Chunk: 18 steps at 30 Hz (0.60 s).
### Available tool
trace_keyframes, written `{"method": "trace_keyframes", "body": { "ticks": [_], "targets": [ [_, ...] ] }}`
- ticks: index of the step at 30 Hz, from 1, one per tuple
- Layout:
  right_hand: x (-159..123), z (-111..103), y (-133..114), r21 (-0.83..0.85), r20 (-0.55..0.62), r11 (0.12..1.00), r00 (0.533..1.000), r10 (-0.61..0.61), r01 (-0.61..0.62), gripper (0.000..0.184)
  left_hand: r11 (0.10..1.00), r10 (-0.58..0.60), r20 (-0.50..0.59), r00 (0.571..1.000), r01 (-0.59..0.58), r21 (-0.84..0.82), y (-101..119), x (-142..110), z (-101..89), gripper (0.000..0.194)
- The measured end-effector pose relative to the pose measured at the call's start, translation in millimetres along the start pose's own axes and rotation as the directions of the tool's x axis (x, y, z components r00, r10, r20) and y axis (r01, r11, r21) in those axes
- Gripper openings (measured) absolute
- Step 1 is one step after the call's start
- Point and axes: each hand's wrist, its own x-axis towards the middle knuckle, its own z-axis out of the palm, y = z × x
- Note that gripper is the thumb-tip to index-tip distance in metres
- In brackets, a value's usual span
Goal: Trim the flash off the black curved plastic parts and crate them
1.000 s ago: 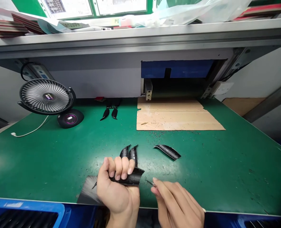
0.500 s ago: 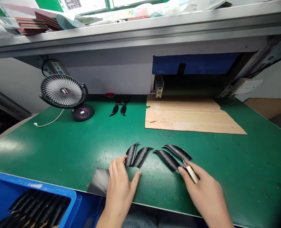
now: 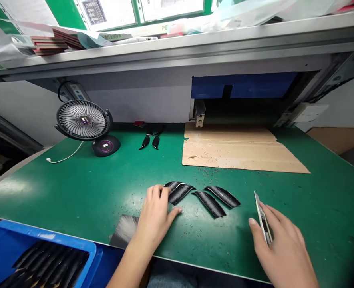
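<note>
Black curved strips [image 3: 209, 204] lie in a row on the green tabletop [image 3: 75, 192], centre-near. Left hand [image 3: 156, 216] flat, fingers relaxed, tips touching the leftmost strip. Right hand [image 3: 281, 248] well right of the strips, fingers clenched on a pale craft knife [image 3: 262, 218]. Far: cardboard sheet [image 3: 239, 150]. Near left: blue bin [image 3: 39, 235] holding dark strips [image 3: 45, 260].

L hand [image 3: 156, 214]: palm down, fingers together pointing forward, thumb splayed out | L forearm [image 3: 132, 264]: angled in from bottom edge | R hand [image 3: 280, 248]: turned on its side, fingers curled in grip, thumb forward | hands well apart
</note>
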Motion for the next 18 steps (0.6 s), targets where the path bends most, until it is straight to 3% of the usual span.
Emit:
{"method": "trace_keyframes", "body": {
  "ticks": [4, 6, 8, 11, 15, 18],
  "targets": [
    [-14, -6, -48, 0.185, -0.076, 0.964, 0.98, -0.181, 0.193, 0.038, 0.996, 0.054, -0.042, 0.998, -0.05, 0.08, 13, -1, 7.7, 0.008],
    [-20, -7, -67, 0.248, -0.062, 0.915, 0.948, -0.313, 0.318, 0.036, 0.995, 0.079, -0.045, 0.996, -0.076, 0.07, 18, -8, -0.2, 0.011],
    [-25, -7, -80, 0.229, -0.013, 0.87, 0.895, -0.445, 0.436, 0.043, 0.991, 0.136, 0.037, 0.99, -0.136, -0.002, 20, -23, -17.3, 0.012],
    [-33, 1, -91, 0.147, 0.115, 0.758, 0.75, -0.651, 0.635, 0.049, 0.966, 0.178, 0.201, 0.963, -0.131, -0.225, 17, -56, -46.9, 0.011],
    [-51, 23, -101, 0.243, 0.239, 0.55, 0.5, -0.832, 0.799, 0.048, 0.884, 0.021, 0.315, 0.949, 0.129, -0.449, -2, -97, -68.3, 0.015],
    [-65, 36, -109, 0.306, 0.254, 0.45, 0.384, -0.888, 0.839, 0.056, 0.824, -0.075, 0.331, 0.941, 0.245, -0.51, -23, -116, -71.8, 0.02]
  ]
}}
